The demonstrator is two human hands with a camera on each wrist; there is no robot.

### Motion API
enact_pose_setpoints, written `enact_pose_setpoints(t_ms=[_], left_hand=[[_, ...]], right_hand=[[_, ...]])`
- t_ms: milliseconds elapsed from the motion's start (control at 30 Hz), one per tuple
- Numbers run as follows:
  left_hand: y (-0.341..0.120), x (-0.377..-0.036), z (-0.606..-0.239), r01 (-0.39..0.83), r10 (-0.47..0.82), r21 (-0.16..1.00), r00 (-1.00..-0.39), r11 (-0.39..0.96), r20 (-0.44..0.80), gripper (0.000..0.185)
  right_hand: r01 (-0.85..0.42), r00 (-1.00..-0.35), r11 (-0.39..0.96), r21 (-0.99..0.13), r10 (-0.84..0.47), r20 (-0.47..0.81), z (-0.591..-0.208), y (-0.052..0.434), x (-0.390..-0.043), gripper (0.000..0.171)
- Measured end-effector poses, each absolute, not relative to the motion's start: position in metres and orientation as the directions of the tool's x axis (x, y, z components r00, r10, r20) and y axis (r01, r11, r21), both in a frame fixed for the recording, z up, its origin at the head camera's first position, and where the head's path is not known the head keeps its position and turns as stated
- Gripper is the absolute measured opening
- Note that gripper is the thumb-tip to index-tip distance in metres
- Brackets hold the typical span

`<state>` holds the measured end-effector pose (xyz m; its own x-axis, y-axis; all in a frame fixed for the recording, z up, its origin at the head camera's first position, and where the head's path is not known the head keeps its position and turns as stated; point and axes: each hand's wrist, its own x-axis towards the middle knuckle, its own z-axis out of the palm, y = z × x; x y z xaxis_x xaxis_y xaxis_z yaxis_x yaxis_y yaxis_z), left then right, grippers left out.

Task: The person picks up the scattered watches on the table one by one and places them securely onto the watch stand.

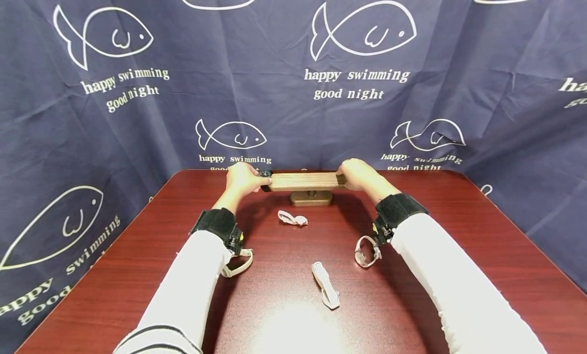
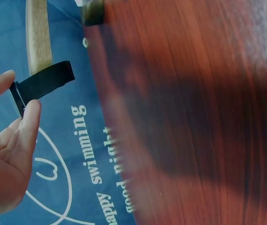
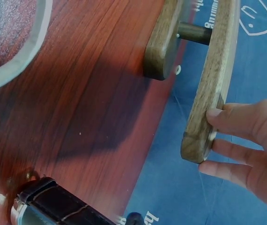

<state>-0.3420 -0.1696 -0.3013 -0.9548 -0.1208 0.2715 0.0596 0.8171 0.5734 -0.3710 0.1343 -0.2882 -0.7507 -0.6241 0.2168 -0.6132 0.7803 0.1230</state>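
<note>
A wooden T-shaped watch stand (image 1: 304,182) stands at the far side of the table, its crossbar on a short post over a rounded base (image 1: 312,199). At the bar's left end is a watch with a wide black strap (image 2: 47,83), the strap lying across the bar's end. My left hand (image 1: 242,180) pinches this watch between thumb and fingers. At the other end, my right hand (image 1: 359,177) grips the crossbar (image 3: 211,79), thumb on its near face and fingers beneath and behind it.
On the red-brown table (image 1: 275,303) lie a pale watch (image 1: 300,220), a folded pale strap (image 1: 324,285), and a looped watch (image 1: 362,257) near the right wrist. Another pale strap (image 1: 240,269) shows beside the left wrist. A blue fish-print curtain (image 1: 284,89) hangs behind the table's far edge.
</note>
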Motion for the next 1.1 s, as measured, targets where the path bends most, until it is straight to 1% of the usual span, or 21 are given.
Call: enact_pose_setpoints(t_ms=[133,200,333,400,467,533,667,800,867,1000,1100], left_hand=[[-0.162,-0.342,-0.304,0.072,-0.109,0.581,-0.957,0.811,0.27,0.039],[-0.158,-0.342,-0.305,0.079,-0.101,0.564,-0.954,0.822,0.281,0.037],[-0.151,-0.342,-0.306,0.086,-0.076,0.466,-0.945,0.881,0.318,0.032],[-0.147,-0.343,-0.306,0.089,-0.06,0.409,-0.939,0.908,0.34,0.036],[-0.144,-0.342,-0.305,0.103,-0.043,0.378,-0.933,0.92,0.357,0.04],[-0.141,-0.342,-0.303,0.124,-0.021,0.361,-0.928,0.924,0.373,0.038],[-0.142,-0.343,-0.3,0.167,0.022,0.36,-0.927,0.918,0.375,0.033],[-0.149,-0.347,-0.301,0.216,0.073,0.363,-0.926,0.906,0.371,0.044],[-0.152,-0.349,-0.302,0.25,0.102,0.38,-0.924,0.891,0.369,0.046],[-0.153,-0.354,-0.306,0.304,0.15,0.435,-0.923,0.847,0.354,0.041],[-0.149,-0.356,-0.307,0.317,0.169,0.431,-0.923,0.845,0.346,0.035]], right_hand=[[-0.614,-0.749,0.779,0.125,-0.625,0.221,-0.287,0.134,-0.369,0.033],[-0.611,-0.75,0.782,0.125,-0.622,0.224,-0.286,0.134,-0.368,0.032],[-0.611,-0.751,0.783,0.117,-0.62,0.227,-0.286,0.133,-0.366,0.032],[-0.614,-0.75,0.782,0.112,-0.621,0.228,-0.286,0.133,-0.366,0.032],[-0.615,-0.748,0.781,0.112,-0.622,0.23,-0.285,0.132,-0.365,0.032],[-0.613,-0.749,0.782,0.115,-0.621,0.232,-0.285,0.132,-0.365,0.031],[-0.611,-0.75,0.783,0.12,-0.62,0.232,-0.284,0.132,-0.366,0.03],[-0.615,-0.746,0.779,0.122,-0.625,0.232,-0.285,0.131,-0.366,0.027],[-0.615,-0.746,0.779,0.122,-0.625,0.232,-0.285,0.131,-0.366,0.026],[-0.615,-0.744,0.778,0.129,-0.626,0.232,-0.286,0.132,-0.365,0.027],[-0.61,-0.747,0.782,0.129,-0.622,0.235,-0.286,0.133,-0.365,0.029]])
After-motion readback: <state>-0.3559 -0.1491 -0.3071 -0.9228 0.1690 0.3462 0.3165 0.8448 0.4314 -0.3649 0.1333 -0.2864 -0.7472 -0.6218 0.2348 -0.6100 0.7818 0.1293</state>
